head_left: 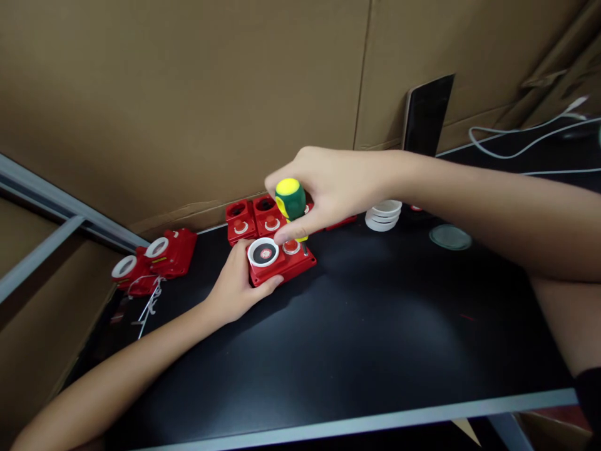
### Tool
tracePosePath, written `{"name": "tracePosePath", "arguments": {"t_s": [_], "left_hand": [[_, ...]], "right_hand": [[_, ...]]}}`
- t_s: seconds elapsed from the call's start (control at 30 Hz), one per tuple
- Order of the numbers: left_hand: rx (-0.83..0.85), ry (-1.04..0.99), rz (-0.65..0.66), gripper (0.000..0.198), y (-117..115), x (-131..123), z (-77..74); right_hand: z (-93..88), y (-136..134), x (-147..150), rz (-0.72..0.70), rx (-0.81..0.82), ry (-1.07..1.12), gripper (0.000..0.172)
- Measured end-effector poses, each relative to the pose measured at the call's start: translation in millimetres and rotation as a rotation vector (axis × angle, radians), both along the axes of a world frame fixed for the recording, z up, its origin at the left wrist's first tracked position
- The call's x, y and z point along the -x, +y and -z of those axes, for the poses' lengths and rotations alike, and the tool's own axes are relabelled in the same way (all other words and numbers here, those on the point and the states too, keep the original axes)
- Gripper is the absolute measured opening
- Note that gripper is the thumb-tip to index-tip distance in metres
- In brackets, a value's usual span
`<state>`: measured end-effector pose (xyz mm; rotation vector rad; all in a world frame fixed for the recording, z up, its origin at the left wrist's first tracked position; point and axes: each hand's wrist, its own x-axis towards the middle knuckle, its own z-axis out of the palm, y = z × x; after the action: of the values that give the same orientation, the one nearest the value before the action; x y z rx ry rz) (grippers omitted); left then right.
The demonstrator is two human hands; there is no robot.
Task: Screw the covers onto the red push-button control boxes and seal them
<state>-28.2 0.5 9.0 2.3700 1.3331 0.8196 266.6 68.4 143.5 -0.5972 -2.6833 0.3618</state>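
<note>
We see a person's two bare hands at work over a black table (366, 351). The left hand (235, 285) holds a red box (295, 270) near the back of the table. Its thumb lies along the front side, and its other fingers go round the left end and the back, so they pinch the box between them. On top of the box we see a white ring (264, 265) with a black round part (259, 251) inside it, and a red button (291, 246) just beside. The right hand (315, 188) has its fingers curled tight around the green and yellow handle of a screwdriver (292, 203). The screwdriver leans, and its thin metal end comes down by the right end of the red box. We cannot tell if the tip sits in a hole. The right thumb is very near the white ring, but we cannot tell if it touches. Behind the hands, more red boxes (240, 235) stand by the brown cardboard wall (188, 94). Away to the left are two red parts with white rings (181, 254). To the right we see a stack of white rings (382, 220) and a clear round disc (449, 237).
</note>
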Motion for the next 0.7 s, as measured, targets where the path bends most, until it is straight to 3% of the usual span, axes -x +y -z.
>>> {"name": "tracePosePath", "arguments": {"t_s": [0.13,0.27,0.4,0.7], "left_hand": [[0.013,0.016,-0.009,0.065,-0.6,0.3,-0.5],[0.012,0.015,-0.01,0.064,-0.8,-0.1,-0.5],[0.018,0.012,-0.01,0.065,-1.1,-1.0,-1.2],[0.026,0.012,-0.026,0.064,-1.4,-1.0,-1.8]], "right_hand": [[4.6,-2.5,4.3,0.111,0.081,-0.146,0.07],[5.8,-5.7,5.8,0.099,0.144,-0.179,0.047],[8.5,0.5,4.5,-0.001,0.279,-0.143,0.029],[10.1,17.3,-1.3,-0.092,0.423,-0.164,0.035]]}}
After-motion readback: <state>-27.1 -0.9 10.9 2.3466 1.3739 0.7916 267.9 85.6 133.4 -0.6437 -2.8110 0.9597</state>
